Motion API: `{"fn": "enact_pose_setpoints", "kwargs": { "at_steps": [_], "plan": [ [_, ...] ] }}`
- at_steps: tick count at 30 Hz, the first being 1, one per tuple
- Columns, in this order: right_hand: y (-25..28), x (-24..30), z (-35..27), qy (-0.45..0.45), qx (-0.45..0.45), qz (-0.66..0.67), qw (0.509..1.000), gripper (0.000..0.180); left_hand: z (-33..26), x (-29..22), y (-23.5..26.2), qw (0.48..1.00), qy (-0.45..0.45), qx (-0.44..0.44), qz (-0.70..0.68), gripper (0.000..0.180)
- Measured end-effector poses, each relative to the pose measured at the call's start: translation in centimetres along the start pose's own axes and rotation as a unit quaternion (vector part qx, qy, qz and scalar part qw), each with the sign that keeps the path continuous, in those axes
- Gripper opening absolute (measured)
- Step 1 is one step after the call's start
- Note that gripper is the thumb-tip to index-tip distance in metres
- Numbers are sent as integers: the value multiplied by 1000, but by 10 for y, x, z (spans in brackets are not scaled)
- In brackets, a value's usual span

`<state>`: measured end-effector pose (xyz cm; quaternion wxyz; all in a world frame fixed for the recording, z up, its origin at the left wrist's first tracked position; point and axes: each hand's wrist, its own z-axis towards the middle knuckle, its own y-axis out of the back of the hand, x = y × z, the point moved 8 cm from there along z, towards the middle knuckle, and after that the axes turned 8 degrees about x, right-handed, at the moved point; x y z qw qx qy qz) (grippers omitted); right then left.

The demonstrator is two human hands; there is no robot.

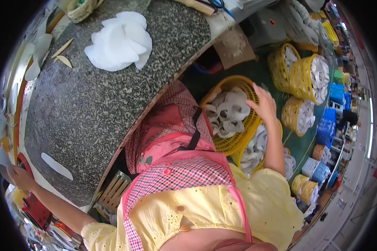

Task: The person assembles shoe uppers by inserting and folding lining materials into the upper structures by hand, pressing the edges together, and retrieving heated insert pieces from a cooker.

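My left hand (pixel 20 178) is at the far left edge of the dark speckled tabletop (pixel 92 113), its fingers bent beside a red loop-shaped thing (pixel 25 165) and a pale grey piece (pixel 3 161). What the fingers hold is hard to make out near the picture's rim. On my other side, my right hand (pixel 264 103) reaches over the rim of a round yellow plastic basket (pixel 232 144), thumb and fingers spread apart. Curved white cut pieces (pixel 228 111) fill part of that basket. Whether the fingertips touch the rim cannot be told.
A pile of thin white pieces (pixel 121 41) lies on the tabletop's far part; a single white strip (pixel 57 166) lies nearer. Further yellow baskets (pixel 295 117) of white pieces stand on the green floor at right. A slatted wooden thing (pixel 115 190) sits under the table edge.
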<state>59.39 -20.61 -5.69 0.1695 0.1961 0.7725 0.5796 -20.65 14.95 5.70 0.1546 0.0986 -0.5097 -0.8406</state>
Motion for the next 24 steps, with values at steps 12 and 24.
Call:
{"fn": "enact_pose_setpoints", "kwargs": {
  "at_steps": [12, 24],
  "plan": [
    [208, 403, -103, 759, -33, -4, 651, 15, -170, -221, 58, 972, -232, 7, -46, 32],
    [264, 447, -119, 671, -78, -234, 699, 33, -142, -165, 82, 911, -283, 90, -286, 43]
  ]
}}
